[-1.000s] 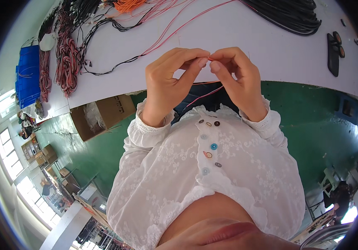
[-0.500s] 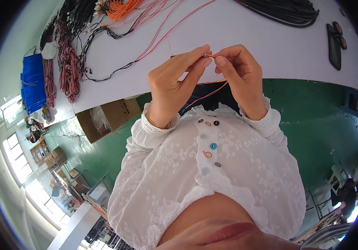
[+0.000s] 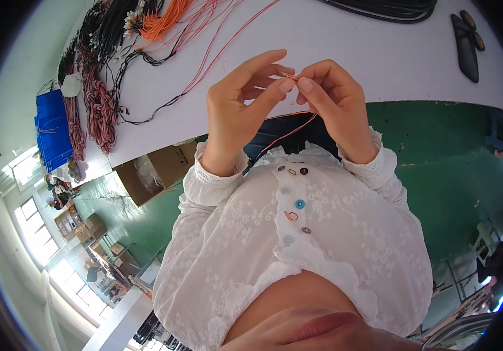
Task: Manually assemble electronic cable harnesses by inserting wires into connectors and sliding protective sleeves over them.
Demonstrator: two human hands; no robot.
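"Well, material?"
"Thin, reddish wire (image 3: 291,76), near the smooth white table's (image 3: 392,58) front edge."
"Grip?"
"Your right hand (image 3: 340,96) pinches it; your left hand (image 3: 235,105) is loosely spread, contact unclear."

Print (image 3: 180,154) on cardboard box (image 3: 166,168); nothing legible.

The right hand (image 3: 338,96) partly hides the thin reddish wire (image 3: 291,76).

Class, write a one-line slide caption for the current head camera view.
The right hand pinches fine reddish wire, the left hand close by, at a white table bearing bundled cables.
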